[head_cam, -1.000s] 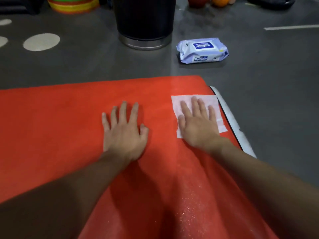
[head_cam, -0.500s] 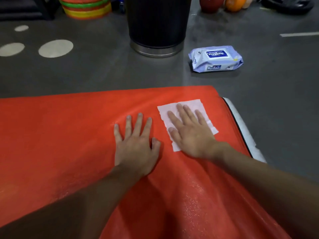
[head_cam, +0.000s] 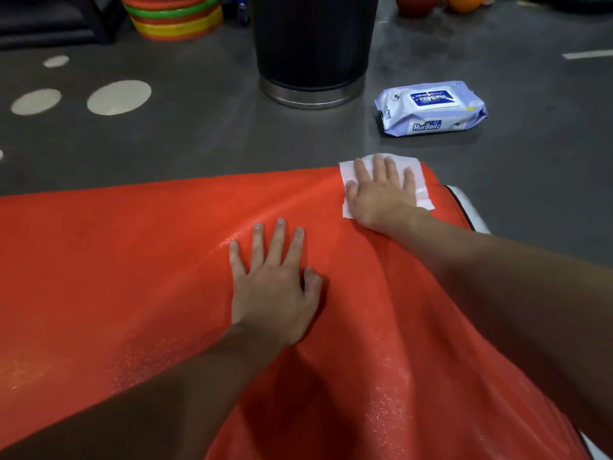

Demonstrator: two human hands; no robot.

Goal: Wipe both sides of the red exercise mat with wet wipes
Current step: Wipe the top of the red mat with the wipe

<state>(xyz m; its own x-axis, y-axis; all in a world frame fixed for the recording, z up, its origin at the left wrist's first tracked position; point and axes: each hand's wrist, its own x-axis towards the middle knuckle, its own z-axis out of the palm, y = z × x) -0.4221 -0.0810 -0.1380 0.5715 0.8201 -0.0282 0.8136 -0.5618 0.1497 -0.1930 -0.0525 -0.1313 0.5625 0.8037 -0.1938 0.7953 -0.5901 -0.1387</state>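
grey floor (head_cam: 199,137), right hand (head_cam: 381,197) pressing wipe (head_cam: 421,190) at mat (head_cam: 116,260) corner

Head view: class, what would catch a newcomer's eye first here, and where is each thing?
The red exercise mat fills the lower frame. At its far right corner the right hand presses a white wet wipe flat, while the left hand rests spread on the mat nearer the middle. Beyond, on the grey floor, a pack of wipes lies right of a black bin.
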